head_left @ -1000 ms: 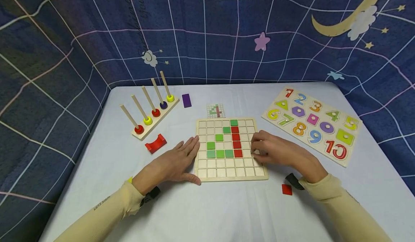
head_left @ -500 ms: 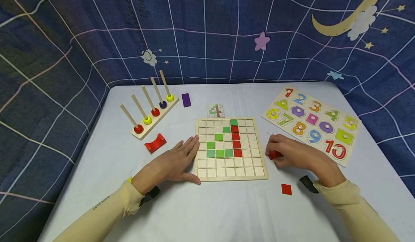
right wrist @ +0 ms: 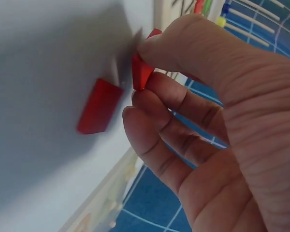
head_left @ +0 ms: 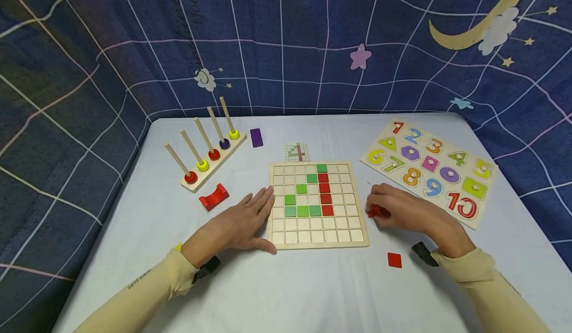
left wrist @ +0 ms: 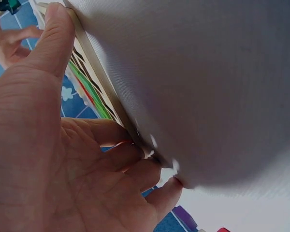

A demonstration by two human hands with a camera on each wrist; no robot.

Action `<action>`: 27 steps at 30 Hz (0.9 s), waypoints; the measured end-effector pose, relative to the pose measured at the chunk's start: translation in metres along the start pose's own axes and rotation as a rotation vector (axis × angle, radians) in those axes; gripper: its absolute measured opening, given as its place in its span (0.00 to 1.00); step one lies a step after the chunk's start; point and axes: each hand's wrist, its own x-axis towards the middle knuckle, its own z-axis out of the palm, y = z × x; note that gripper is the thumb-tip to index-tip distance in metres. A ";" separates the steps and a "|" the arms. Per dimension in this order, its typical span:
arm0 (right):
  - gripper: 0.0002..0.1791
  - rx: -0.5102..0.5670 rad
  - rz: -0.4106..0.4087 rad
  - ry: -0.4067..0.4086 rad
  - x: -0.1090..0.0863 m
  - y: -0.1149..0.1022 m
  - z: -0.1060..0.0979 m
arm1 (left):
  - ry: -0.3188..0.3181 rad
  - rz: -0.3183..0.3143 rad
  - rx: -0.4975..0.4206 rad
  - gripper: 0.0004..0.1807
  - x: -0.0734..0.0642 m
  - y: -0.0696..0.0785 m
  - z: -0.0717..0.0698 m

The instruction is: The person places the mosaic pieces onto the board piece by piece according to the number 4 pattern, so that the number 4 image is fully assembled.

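Note:
My left hand lies flat with spread fingers at the left edge of a wooden grid board. In the left wrist view, the thumb and fingers of this hand touch the board's rim. Green tiles and red tiles sit in some of the squares. To the right of the board, my right hand pinches a small red tile between thumb and fingers. Close by its fingertips, the right wrist view shows another red tile on the cloth.
A separate red square tile lies nearer the front. A number puzzle stands at right, a peg stand with rings at left. A red curved block, a purple block and a small pattern card are also on the table.
My right hand has moved from the board's right edge to the cloth beside it, where red now shows in its fingers. The left hand keeps its place.

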 end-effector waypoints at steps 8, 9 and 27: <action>0.10 -0.013 -0.083 0.026 0.018 -0.013 -0.001 | -0.003 -0.002 0.003 0.70 0.000 -0.001 0.001; 0.10 -0.018 -0.095 0.032 0.020 -0.015 0.001 | -0.005 -0.001 0.004 0.70 0.000 -0.001 0.001; 0.05 0.031 -0.250 0.004 0.059 -0.050 0.023 | -0.012 0.003 0.006 0.70 0.001 -0.001 0.003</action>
